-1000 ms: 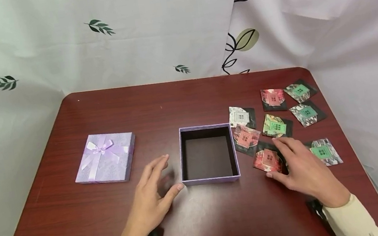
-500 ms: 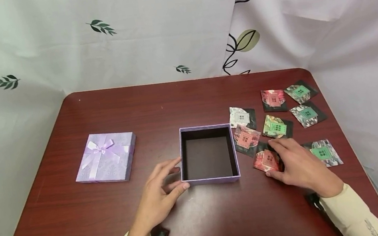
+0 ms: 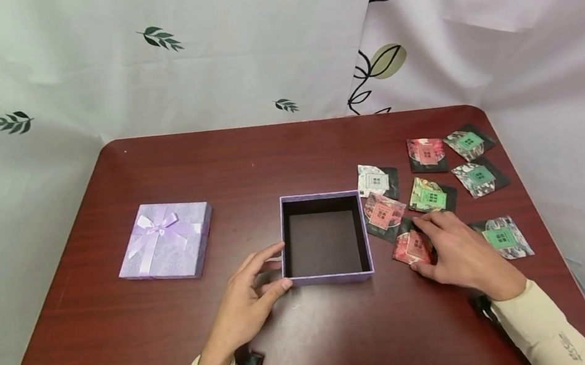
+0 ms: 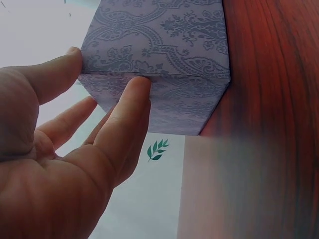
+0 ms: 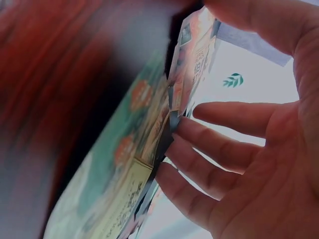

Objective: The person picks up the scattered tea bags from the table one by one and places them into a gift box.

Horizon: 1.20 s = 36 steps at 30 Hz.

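My left hand (image 3: 245, 304) is at the front left corner of a square purple box (image 3: 331, 279) with a dark inside. Its thumb is by the front wall and the fingers lie along the left side. In the left wrist view the patterned wall of the box (image 4: 159, 30) meets my fingertips. My right hand (image 3: 462, 255) is over a red and black sachet (image 3: 411, 247), with thumb and fingers at opposite edges of it. The palm and fingers hide the sachet's right part. In the right wrist view it shows between thumb and index finger.
A purple lid with a ribbon bow (image 3: 163, 241) lies left of the box. Several flat sachets lie right of it, among them a white one (image 3: 376, 182), a pink one (image 3: 384, 216) and a green-labelled one (image 3: 505, 238). Curtains stand behind the brown table (image 3: 183, 166).
My left hand has moved right and up to the box corner. My right hand has moved slightly left, its thumb and fingers settling at the red sachet's edges.
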Each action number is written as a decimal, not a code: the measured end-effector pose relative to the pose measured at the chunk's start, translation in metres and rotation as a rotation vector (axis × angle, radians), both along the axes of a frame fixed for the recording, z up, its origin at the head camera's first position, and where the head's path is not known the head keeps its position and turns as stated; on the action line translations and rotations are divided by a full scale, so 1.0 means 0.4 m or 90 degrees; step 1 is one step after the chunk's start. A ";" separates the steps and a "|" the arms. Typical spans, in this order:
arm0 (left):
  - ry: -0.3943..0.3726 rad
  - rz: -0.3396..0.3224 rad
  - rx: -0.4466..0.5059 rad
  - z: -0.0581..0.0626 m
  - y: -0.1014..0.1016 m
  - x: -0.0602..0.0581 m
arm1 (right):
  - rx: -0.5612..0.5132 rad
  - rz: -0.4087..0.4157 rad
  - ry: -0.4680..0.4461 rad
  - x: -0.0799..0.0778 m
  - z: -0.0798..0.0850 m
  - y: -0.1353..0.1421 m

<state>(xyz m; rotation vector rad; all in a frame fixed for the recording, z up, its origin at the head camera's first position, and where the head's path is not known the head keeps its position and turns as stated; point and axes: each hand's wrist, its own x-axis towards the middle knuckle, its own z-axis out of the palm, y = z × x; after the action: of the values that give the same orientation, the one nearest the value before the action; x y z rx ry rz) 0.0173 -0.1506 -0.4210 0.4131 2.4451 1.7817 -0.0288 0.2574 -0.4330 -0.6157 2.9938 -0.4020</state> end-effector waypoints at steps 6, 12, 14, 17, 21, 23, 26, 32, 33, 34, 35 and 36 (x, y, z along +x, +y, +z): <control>-0.011 -0.004 0.007 0.002 0.001 -0.004 | -0.024 0.005 0.026 -0.002 -0.004 -0.004; -0.019 -0.003 0.014 0.003 0.000 -0.006 | -0.043 0.003 0.058 -0.006 0.007 -0.012; -0.020 -0.004 0.015 0.003 -0.001 -0.006 | -0.048 0.002 0.061 -0.008 0.014 -0.014; -0.021 -0.006 0.017 0.002 -0.003 -0.007 | -0.049 0.003 0.066 -0.009 0.026 -0.018; -0.025 -0.007 0.021 0.002 -0.003 -0.008 | -0.052 0.013 0.082 -0.012 0.049 -0.022; -0.027 -0.008 0.023 0.002 -0.003 -0.009 | -0.054 0.018 0.091 -0.016 0.065 -0.024; -0.028 -0.008 0.019 0.002 -0.003 -0.010 | -0.056 0.030 0.106 -0.024 0.095 -0.029; -0.021 -0.004 0.005 -0.001 -0.008 -0.010 | -0.053 0.078 0.136 -0.048 0.164 -0.051; -0.021 -0.005 0.006 -0.002 -0.008 -0.010 | -0.053 0.086 0.136 -0.052 0.175 -0.058; -0.020 -0.005 0.006 -0.002 -0.009 -0.010 | -0.054 0.094 0.138 -0.056 0.185 -0.065; -0.021 -0.005 0.008 -0.002 -0.009 -0.010 | -0.054 0.102 0.139 -0.061 0.193 -0.073; -0.023 -0.005 0.012 -0.001 -0.008 -0.010 | -0.054 0.110 0.140 -0.064 0.200 -0.081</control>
<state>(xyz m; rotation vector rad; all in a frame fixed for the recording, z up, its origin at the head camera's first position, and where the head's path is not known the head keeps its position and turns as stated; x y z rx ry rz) 0.0133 -0.1539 -0.4215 0.3880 2.4007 1.7931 -0.0545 0.2250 -0.3530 -0.9779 3.1052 -0.4795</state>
